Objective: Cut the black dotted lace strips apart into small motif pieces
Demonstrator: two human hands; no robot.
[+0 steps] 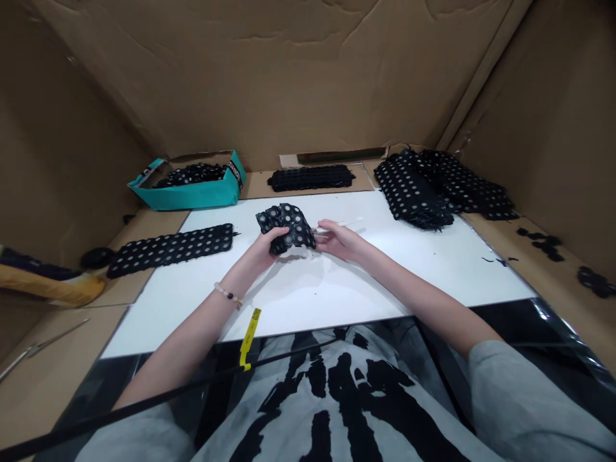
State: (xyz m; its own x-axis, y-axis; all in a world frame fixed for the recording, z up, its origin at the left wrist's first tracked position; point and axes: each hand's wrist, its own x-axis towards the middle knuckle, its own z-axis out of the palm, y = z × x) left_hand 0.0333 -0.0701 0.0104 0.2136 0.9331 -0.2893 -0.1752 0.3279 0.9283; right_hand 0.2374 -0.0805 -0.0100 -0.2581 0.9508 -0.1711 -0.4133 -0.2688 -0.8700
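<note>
Black dotted fabric (286, 226), pinched between the fingertips of the left hand (264, 249) and right hand (339, 240), could slip onto the white board (385, 282) if either pinch slackens.

Big brown cardboard walls (62, 128) stand on both sides, and one more cardboard wall (269, 77) leans in at the back, around a cardboard table top (62, 340) with a white board (433, 282) and shiny black plastic (510, 321) in soft light.
</note>
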